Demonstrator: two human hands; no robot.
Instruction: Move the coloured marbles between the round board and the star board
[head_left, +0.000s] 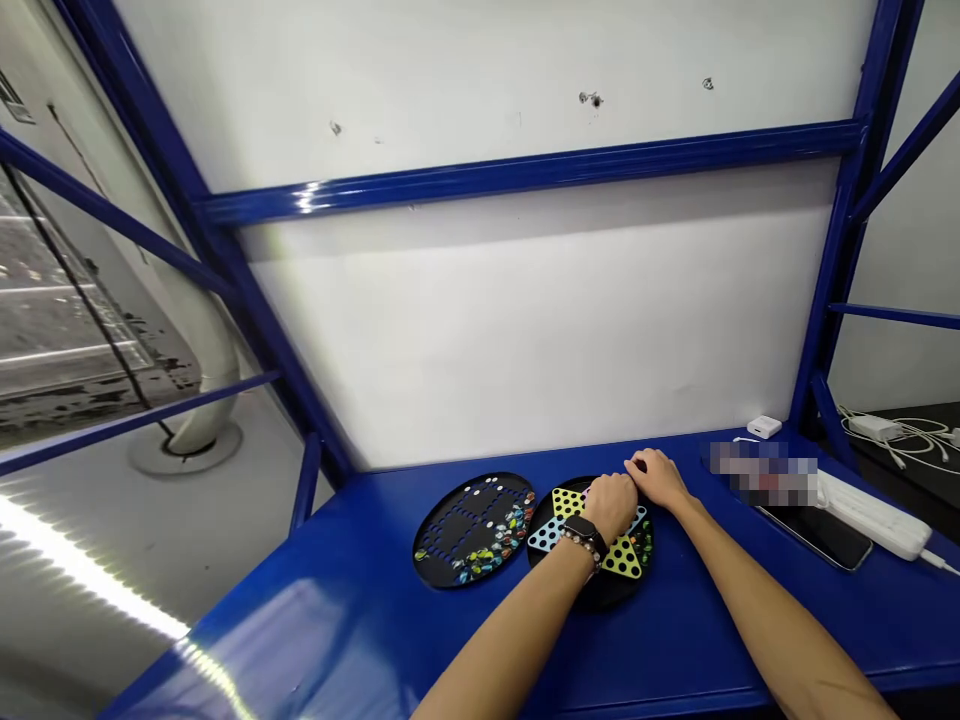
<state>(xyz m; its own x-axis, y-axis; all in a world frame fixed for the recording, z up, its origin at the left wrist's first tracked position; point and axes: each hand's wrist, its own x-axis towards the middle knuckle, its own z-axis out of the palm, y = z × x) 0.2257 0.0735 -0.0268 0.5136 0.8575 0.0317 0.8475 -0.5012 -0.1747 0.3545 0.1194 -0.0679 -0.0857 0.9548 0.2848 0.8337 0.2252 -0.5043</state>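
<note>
A round black Chinese checkers board [624,556] lies on the blue table, with yellow, light blue and pink star points full of dark holes. Over its upper middle, my left hand [611,503] is curled, hiding part of the star. My right hand [656,477] is beside it at the board's upper right rim, fingers bent inward and close to the left hand. Whatever either hand pinches is hidden. Green marbles [646,548] lie along the board's right edge. To the left sits a second round black board [450,515] with rows of blue-looking holes and colourful glass marbles [487,553] gathered along its lower right side.
On the right of the blue table [360,590] lie a dark phone [821,537], a white power strip [874,512] and a small white case [764,427]. A blurred-out patch covers something behind the phone. Blue metal frame bars [525,175] and a white wall panel stand behind.
</note>
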